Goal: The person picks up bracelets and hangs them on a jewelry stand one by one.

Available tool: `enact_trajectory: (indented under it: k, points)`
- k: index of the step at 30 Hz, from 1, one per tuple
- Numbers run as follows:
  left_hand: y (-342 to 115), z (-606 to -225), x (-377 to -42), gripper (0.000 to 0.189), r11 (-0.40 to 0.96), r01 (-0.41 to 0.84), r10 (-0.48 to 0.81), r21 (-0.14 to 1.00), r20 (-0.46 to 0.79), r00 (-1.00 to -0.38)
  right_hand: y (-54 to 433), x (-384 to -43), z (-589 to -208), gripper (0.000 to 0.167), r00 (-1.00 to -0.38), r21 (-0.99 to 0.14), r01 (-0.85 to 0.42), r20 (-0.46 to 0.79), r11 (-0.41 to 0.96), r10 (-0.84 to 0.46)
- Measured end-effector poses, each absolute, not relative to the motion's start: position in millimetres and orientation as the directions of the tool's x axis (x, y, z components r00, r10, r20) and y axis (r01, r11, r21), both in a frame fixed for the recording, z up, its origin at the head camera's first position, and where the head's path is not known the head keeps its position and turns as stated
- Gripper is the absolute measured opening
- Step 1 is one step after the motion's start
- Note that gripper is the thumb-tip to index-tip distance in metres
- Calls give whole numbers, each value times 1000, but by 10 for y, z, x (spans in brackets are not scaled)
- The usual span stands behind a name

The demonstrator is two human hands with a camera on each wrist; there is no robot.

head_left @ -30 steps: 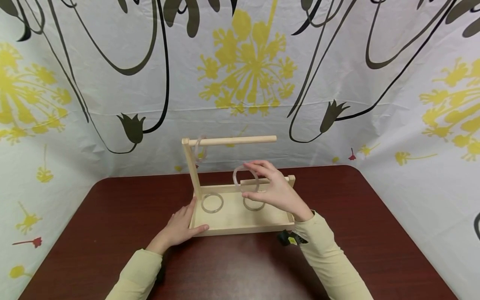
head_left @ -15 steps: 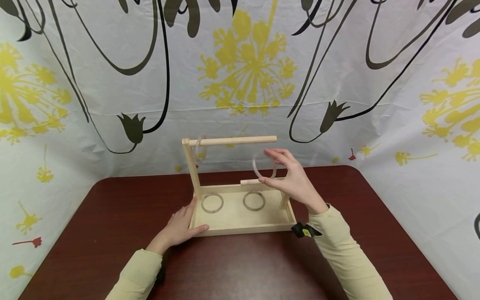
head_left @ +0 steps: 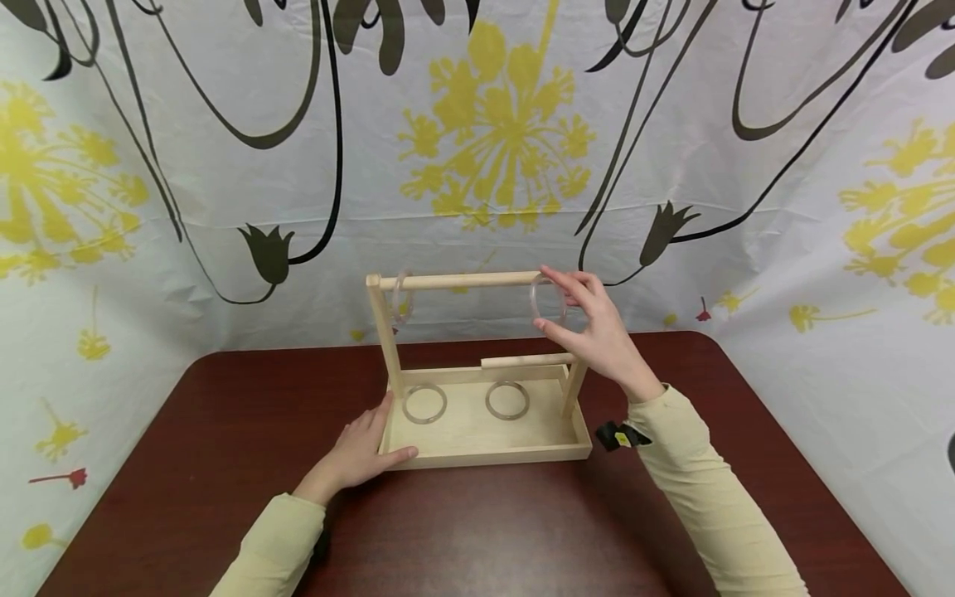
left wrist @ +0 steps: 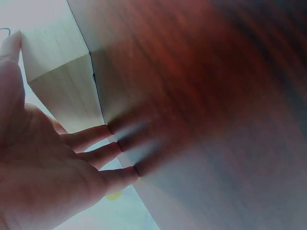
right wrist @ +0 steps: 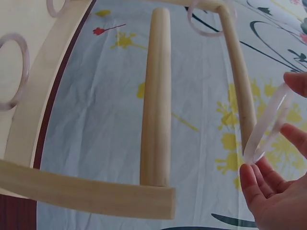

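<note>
Head view: right hand (head_left: 600,327) covers the tip of the upper rod (head_left: 470,280); whether the held ring (head_left: 533,300) encircles it, cannot tell. Sleeves (head_left: 272,539) run off the bottom edge (wrist label (head_left: 622,439) too small to read). Left wrist view: left hand (left wrist: 53,158) cropped, tabletop (left wrist: 201,96) blurred.

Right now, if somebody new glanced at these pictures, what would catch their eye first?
Probably the big yellow flower printed on the pale backdrop, high in the middle of the head view. Next, the light wooden stand on the dark reddish table, with a clear ring hanging near the left end of its upper bar. Then another clear ring, held in the person's right grip close by that bar's right end.
</note>
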State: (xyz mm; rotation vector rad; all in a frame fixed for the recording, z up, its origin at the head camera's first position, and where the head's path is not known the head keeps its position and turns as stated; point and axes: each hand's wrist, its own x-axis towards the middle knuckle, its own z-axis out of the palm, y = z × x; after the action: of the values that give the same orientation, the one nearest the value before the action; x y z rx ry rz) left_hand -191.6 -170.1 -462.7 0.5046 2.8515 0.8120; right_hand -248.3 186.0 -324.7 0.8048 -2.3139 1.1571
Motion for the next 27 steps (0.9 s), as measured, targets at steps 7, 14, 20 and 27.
enact_trajectory:
  k: [7,14,20,27]
  points:
    - [-1703,-4621,-1916,101,796,277,351,538,-37,-936,1866,-2603,-3209,67,-763,-594,-634,585,494,-276]
    - [-1705,-4633,-1921,101,807,274,343,524,-38,-939,1811,-2698,-3234,66,-780,-606,-622,541,497,-316]
    - [-1710,-4638,-1924,100,796,285,355,534,-30,-935,1721,-2753,-3295,66,-778,-591,-623,541,512,-321]
    - [-1717,-4644,-1930,100,794,278,352,540,-37,-935,1660,-2795,-3298,63,-772,-552,-623,548,554,-322]
